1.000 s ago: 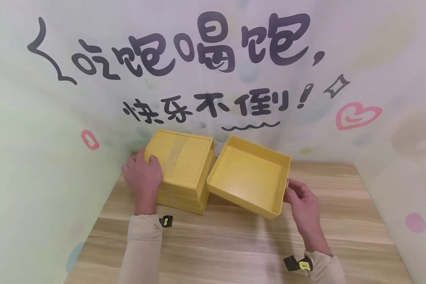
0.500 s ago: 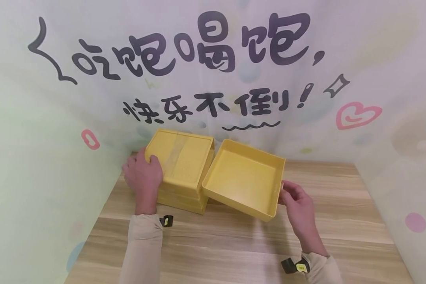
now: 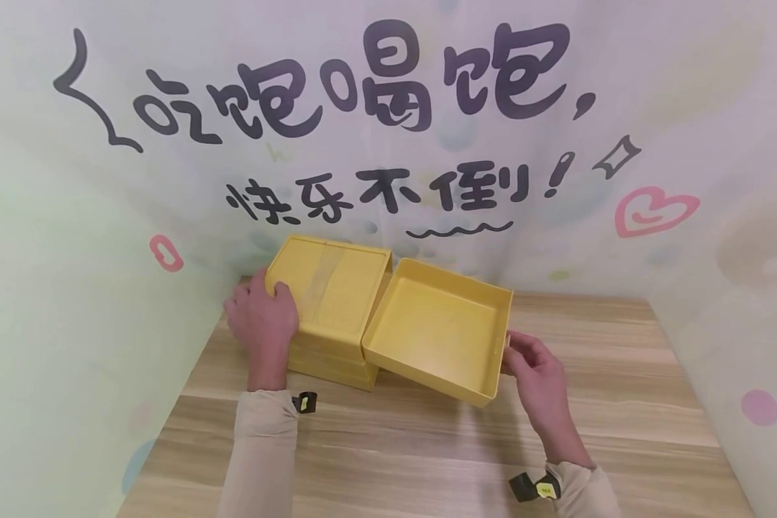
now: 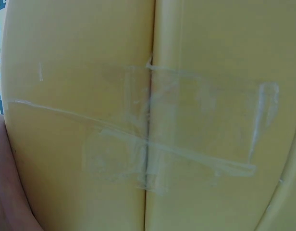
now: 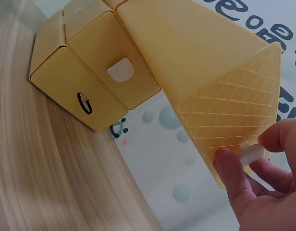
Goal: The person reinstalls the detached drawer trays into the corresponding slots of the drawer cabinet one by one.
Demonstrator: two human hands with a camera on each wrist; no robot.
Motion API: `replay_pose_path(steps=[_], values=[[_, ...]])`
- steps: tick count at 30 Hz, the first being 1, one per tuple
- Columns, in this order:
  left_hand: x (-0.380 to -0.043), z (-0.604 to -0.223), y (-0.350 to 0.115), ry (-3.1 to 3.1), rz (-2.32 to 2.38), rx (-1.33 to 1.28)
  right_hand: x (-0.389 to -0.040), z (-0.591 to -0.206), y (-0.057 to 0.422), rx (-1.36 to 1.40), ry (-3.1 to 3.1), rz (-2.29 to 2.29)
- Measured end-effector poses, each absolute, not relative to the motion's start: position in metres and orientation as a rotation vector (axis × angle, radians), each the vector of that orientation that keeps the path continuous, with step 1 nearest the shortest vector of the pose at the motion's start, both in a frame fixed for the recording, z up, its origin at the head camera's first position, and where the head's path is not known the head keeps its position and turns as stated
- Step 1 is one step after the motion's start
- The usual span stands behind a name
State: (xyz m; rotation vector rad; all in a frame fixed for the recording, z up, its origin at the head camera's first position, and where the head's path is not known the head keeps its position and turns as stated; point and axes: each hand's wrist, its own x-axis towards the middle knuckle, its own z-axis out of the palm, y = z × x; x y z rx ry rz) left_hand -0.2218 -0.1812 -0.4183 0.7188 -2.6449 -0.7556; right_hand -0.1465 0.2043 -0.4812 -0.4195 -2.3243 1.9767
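Observation:
A yellow stacked drawer box [image 3: 346, 291] stands on the table, with clear tape across its top. My left hand [image 3: 262, 316] holds its left side, thumb over the top edge. Out of the top level on the right extends a yellow drawer [image 3: 437, 327], tilted, with nothing in it; its inner end is at the box's opening. My right hand [image 3: 537, 374] pinches the white knob [image 5: 252, 155] on the drawer's lattice-patterned front [image 5: 229, 113] between thumb and fingers. In the right wrist view, a lower drawer below it has a white half-round handle [image 5: 120, 70].
The wood-grain table [image 3: 401, 460] runs up to a pale printed backdrop [image 3: 621, 93] behind and at both sides. The bottom drawer front [image 5: 66, 86] bears a dark mark. Tape [image 4: 186, 125] also spans a seam between two levels in the left wrist view.
My right hand has moved left, bringing the drawer with it, so its inner end now sits closer into the box's opening. My left hand and the box have stayed put.

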Motion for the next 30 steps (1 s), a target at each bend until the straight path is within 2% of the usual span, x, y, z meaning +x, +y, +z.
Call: replay_pose_path(steps=[30], values=[[-0.2232, -0.4206, -0.1806, -2.623, -0.734, 0.703, -0.1562, -0.4878, 0.2021, -0.331, -2.381, 1.914]])
